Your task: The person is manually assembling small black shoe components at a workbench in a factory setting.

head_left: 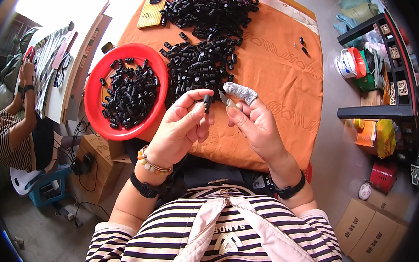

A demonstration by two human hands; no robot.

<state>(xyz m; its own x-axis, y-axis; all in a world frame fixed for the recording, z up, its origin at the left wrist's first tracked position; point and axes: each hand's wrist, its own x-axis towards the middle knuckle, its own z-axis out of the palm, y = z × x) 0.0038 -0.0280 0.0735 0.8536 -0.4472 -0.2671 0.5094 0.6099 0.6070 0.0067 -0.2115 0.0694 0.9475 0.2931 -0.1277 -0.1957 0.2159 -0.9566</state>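
Observation:
My left hand [182, 123] pinches a small black plastic clip [207, 102] between thumb and fingertips, held upright above the near edge of the orange-covered table [283, 78]. My right hand [252, 119] sits just right of it, fingers curled, with a grey knit guard [240, 91] on the forefinger and a small metal piece at the fingertips. A red round bowl [96, 90] on the left holds several black clips [130, 90]. A big loose heap of the same black clips [204, 40] spreads over the cloth beyond my hands.
A yellow phone [152, 11] lies at the table's far left corner. A couple of stray clips [303, 46] lie at the right. Another person sits at far left [8, 129]. A black shelf [383, 62] with bags stands right; cardboard boxes [369, 227] sit on the floor.

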